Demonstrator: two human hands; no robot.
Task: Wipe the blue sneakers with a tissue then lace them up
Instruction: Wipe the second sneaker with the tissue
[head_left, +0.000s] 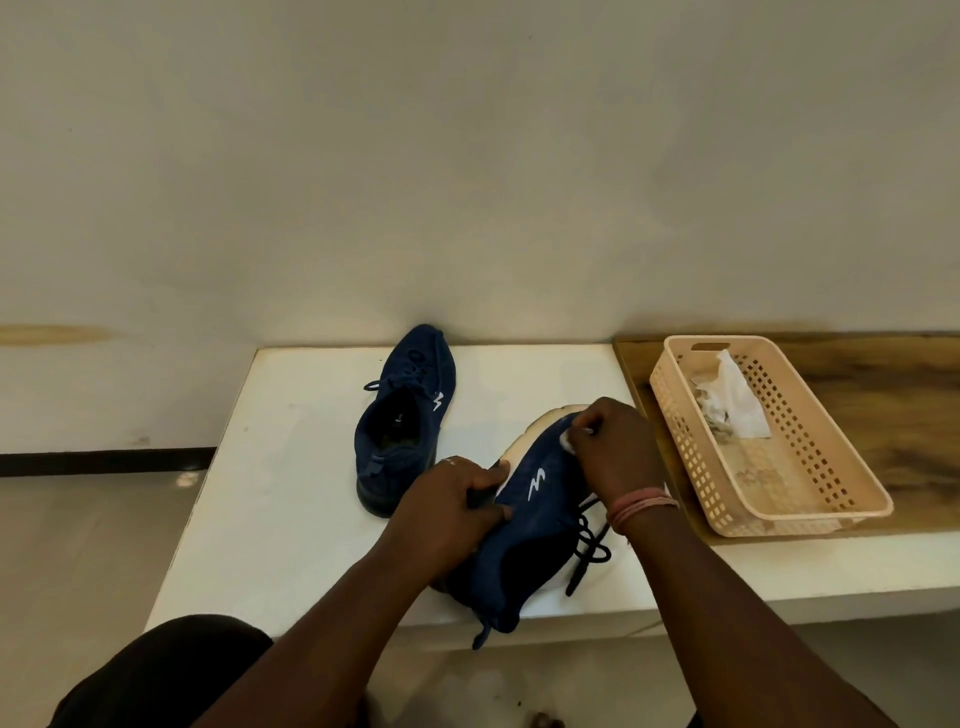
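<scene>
One blue sneaker (524, 525) lies tilted on its side at the white table's front edge, its white sole turned up and its dark laces hanging loose on the right. My left hand (452, 506) grips it at the sole, near the middle. My right hand (613, 449) presses a small white tissue (567, 442) against the toe end of that sneaker. The second blue sneaker (402, 415) stands upright behind it, toe towards the wall, its lace partly threaded.
The white table (291, 467) ends at the wall behind. To its right, a wooden surface (883, 405) carries a beige plastic basket (789, 512) with crumpled tissues (732, 395) inside. My dark-clothed knee (171, 670) shows at the lower left.
</scene>
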